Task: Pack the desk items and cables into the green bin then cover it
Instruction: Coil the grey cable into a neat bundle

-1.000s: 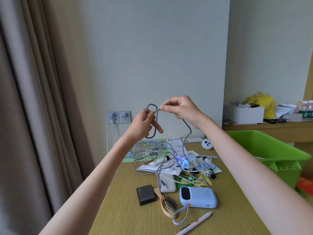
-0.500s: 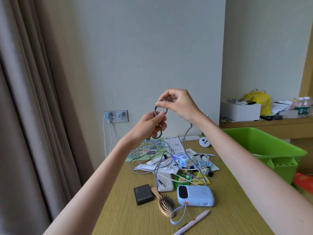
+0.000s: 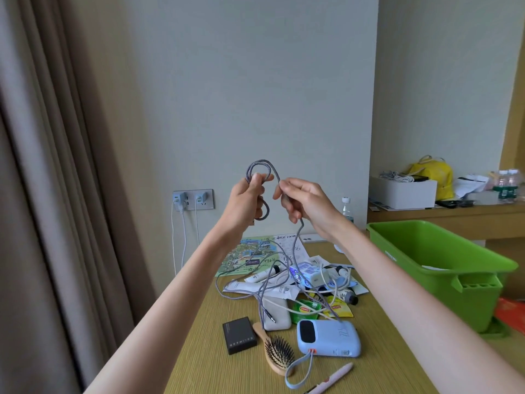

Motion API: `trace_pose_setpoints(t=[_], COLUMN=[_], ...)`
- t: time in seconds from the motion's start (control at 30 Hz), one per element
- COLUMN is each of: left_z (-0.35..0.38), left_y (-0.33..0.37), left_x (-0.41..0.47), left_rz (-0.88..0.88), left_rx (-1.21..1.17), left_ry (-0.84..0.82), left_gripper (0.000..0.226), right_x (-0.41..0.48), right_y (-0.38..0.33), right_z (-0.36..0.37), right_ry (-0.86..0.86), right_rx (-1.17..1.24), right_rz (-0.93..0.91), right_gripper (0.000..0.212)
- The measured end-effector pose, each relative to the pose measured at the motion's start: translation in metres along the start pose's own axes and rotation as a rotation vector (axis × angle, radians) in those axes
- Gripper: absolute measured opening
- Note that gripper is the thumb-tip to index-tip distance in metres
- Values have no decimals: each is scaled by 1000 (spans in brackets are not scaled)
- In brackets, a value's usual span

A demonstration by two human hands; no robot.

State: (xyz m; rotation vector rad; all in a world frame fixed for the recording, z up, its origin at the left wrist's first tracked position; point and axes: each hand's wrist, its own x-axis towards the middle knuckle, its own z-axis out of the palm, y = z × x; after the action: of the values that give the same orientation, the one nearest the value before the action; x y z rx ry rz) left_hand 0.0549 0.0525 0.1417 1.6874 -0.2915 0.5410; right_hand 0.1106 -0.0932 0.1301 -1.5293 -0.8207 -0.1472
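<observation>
At frame centre, the left hand (image 3: 245, 199) grips coiled loops of the grey cable (image 3: 262, 172); the right hand (image 3: 305, 201) pinches its trailing length. The green bin (image 3: 443, 268) sits right, on the surface (image 3: 199, 365).

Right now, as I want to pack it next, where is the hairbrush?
In the head view, the wooden hairbrush lies low centre on the desk, between the black box to its left and the light blue power bank to its right.

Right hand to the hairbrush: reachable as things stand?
Probably yes: the hairbrush lies uncovered near the desk's front, but the right hand grips the grey cable and would have to release it.
</observation>
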Motion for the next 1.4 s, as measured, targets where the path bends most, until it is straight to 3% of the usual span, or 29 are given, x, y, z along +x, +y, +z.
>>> trace_pose_setpoints(t=[0.2,0.33,0.5,0.57,0.7,0.8,0.97,1.13,1.3,1.4], left_z=[7,11,2,-6,-20,-28,-38,-46,-43,-34], left_y=[7,8,8,6,-2,-10,-18,-27,-31,-30], left_x=[-1,-3,5,10,17,18,21,18,9,4], left_rz=[41,90,85,42,-57,-92,-135,-160,-106,-71], left_rx=[-10,-14,-46,-136,-558,-667,-576,-347,41,95], left_ry=[-98,-53,38,57,24,14,67,87,42,-31], left_gripper=[31,23,27,29,31,31,33,37,32,30], right_x=[-4,-6,-6,-6,-7,-8,-12,-9,-1,5], right_y=[-6,-7,-3,-1,5,12,25,22,8,-3], right_z=[11,11,4,-2,-11,-16,-19,-27,-20,-10], right_ry=[16,-19,-33,-66,-171,-264,-345,-258,-185,-144], right_rx=[110,21,-24,-38,-103,-179,-293,-64,-47,-119], right_rz=[30,99,122,140,175,233,335,331,234,147], right_gripper=[31,49,46,45,39,32,34,23,19,19])
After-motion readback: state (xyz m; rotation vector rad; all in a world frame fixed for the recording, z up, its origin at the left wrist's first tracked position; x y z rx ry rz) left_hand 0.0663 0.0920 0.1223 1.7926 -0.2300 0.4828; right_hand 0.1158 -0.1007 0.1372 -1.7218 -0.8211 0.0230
